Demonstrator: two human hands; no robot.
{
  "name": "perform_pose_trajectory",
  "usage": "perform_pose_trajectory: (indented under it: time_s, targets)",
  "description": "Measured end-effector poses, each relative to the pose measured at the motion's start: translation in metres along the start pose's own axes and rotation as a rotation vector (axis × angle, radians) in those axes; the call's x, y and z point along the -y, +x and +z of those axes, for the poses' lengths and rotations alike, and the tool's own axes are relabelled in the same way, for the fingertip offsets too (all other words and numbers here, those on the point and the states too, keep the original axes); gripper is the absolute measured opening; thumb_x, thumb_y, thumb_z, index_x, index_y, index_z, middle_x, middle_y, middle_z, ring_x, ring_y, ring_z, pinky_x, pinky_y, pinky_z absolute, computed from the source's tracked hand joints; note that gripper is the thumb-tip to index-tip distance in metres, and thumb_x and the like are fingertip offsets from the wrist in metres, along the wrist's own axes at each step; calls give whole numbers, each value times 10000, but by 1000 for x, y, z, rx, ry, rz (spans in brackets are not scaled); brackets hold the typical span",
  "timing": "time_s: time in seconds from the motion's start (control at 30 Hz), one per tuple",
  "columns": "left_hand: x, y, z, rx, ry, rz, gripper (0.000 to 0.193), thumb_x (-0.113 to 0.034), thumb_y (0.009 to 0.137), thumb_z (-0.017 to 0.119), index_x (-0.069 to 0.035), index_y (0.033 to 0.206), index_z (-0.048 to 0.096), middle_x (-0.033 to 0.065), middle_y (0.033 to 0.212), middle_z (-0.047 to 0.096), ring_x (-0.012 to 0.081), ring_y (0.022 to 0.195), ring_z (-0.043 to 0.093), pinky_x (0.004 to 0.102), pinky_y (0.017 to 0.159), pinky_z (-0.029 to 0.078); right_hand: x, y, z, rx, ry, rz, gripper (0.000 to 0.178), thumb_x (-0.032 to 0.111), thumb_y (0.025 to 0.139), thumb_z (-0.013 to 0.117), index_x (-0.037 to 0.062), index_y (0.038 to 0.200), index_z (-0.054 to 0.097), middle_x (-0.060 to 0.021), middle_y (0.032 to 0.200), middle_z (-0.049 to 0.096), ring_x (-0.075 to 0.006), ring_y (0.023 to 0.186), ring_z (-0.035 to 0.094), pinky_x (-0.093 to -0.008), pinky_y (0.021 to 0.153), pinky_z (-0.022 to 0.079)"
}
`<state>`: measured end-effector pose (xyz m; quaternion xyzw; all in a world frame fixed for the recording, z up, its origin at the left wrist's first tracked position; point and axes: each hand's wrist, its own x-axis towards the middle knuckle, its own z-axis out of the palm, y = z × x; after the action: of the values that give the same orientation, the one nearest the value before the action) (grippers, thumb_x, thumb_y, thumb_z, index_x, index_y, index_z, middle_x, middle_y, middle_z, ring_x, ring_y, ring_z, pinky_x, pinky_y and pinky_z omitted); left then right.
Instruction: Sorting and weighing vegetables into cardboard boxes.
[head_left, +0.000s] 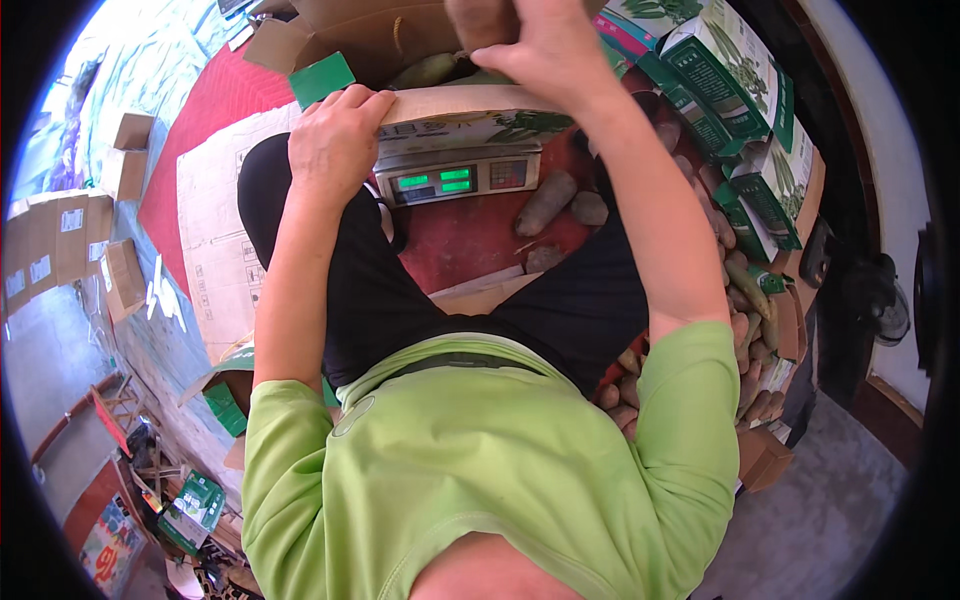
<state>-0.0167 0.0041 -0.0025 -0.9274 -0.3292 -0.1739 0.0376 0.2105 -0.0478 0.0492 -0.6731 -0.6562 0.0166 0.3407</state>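
An open cardboard box [470,101] with a printed side stands on a digital scale [457,178] between my knees. My left hand [335,140] is closed over the box's near left rim, beside a green flap [322,78]. Above the box's opening my right hand [550,52] holds a brown tuber [480,20], blurred and partly cut off by the upper edge. Inside the box a greenish long tuber [424,72] shows; the near wall hides the rest. Several thick tubers [547,203] lie on the red cloth right of the scale.
Green and white printed cartons [722,75] line the right side. A heap of tubers [745,330] lies beside my right leg. Flattened cardboard [215,215] is at my left, with brown boxes [60,240] farther left. A black fan [878,300] stands near the right wall.
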Motion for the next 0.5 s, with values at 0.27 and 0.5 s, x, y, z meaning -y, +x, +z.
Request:
perform_pose_trajectory:
  time_s: [0.27,0.5]
  targets:
    - [1,-2,0,18,-1,9,265,-78,768,592,-172,1011,641,-6,904,620,217,875,617,347,723,498,-24,-10,-5,-12,126,133,433,113,723,694,54,1128,552,-132,1022,595,-261,986,571,-367,859,454]
    - [1,-2,-1,-11,9,1,227,-109,780,601,-175,991,650,-11,899,619,217,855,621,338,707,501,-119,-85,-51,-222,138,417,302,185,790,673,37,1051,639,-97,895,675,-175,824,644,-287,740,502]
